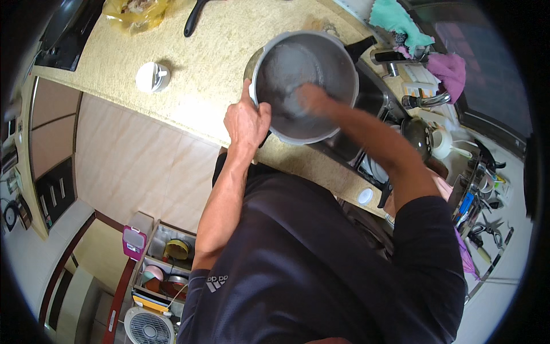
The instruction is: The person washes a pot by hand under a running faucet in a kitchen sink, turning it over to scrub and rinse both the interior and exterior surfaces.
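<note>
A large grey metal pot [337,71] stands tilted at the corner of the countertop, partly over the sink. It looks like a pressure cooker body, with lugs along its rim and a black side handle [360,48]. My left hand [247,122] grips the near left rim, index finger stretched along the outside. Inside the pot is my right hand [316,101], low against the bottom and blurred by motion. Whether its fingers hold anything is hidden. The pot's bottom [292,64] has a dull, hazy, wet-looking surface.
Beyond the pot lies the dark sink [371,92], with a faucet [425,101] and draped cloths [447,73]. A white cup [152,77], a black handle [194,19] and a yellow plastic bag [135,15] rest on the counter [206,56]. Dishes [376,170] sit right.
</note>
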The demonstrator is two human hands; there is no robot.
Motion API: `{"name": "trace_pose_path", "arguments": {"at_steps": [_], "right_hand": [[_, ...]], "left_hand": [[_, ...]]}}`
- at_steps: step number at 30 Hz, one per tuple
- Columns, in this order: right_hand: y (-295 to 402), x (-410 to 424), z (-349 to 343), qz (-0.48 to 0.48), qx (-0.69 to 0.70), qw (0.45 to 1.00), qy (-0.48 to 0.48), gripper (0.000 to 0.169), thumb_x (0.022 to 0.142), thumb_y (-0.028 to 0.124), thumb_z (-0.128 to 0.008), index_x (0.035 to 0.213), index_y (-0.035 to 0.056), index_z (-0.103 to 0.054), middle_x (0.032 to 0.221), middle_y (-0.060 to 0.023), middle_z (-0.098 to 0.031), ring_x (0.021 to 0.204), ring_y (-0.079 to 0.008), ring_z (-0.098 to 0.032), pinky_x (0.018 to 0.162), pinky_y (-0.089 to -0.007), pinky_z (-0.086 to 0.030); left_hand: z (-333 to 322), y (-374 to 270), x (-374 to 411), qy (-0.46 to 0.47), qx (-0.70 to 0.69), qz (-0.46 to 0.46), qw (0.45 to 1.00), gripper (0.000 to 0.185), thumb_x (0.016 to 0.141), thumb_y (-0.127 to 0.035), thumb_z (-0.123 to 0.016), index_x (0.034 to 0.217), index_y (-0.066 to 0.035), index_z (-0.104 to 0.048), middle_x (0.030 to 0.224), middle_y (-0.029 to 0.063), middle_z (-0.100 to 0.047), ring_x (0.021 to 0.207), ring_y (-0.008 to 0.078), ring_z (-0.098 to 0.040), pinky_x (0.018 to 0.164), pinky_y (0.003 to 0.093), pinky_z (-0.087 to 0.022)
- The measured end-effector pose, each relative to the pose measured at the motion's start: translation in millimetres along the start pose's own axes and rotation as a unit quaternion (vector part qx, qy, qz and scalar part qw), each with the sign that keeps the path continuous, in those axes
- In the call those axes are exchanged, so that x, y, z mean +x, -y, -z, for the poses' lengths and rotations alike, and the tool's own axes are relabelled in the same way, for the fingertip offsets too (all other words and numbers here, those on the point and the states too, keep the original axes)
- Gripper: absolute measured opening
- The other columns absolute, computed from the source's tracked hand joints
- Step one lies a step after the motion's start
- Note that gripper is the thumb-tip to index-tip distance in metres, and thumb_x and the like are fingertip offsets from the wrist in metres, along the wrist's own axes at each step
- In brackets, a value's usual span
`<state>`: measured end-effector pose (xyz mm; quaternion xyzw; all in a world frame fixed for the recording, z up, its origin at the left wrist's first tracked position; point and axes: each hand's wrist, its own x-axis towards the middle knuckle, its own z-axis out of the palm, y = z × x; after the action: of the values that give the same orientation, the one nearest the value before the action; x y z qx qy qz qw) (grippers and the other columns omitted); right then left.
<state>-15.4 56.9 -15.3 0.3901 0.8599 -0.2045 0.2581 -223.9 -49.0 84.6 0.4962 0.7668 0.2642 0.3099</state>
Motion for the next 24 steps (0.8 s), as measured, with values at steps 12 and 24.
{"name": "trace_pose_path", "arguments": {"at_steps": [12, 24], "right_hand": [[-8, 19, 48, -0.026, -0.131, 0.991, -0.004, 0.017, 0.084, 0.013, -0.062, 0.094, 0.0097, -0.075, 0.099, -0.0093, -0.072, 0.096, -0.0271, -0.069, 0.079, -0.0404, -0.056], [-25, 22, 26, -0.024, -0.077, 0.995, -0.062, 0.016, 0.083, 0.012, -0.059, 0.086, 0.0072, -0.074, 0.088, -0.0156, -0.071, 0.091, -0.0316, -0.069, 0.077, -0.0431, -0.056]], "left_hand": [[2, 0, -5, -0.011, -0.093, 0.054, 0.994, 0.040, 0.074, -0.014, -0.059, 0.108, 0.007, -0.062, 0.072, 0.0220, -0.068, 0.069, 0.0342, -0.069, 0.072, 0.0402, -0.054], [0, 1, -5, -0.025, -0.072, 0.034, 0.996, 0.041, 0.075, -0.013, -0.058, 0.112, 0.006, -0.061, 0.071, 0.0237, -0.067, 0.071, 0.0404, -0.069, 0.072, 0.0435, -0.053]]}}
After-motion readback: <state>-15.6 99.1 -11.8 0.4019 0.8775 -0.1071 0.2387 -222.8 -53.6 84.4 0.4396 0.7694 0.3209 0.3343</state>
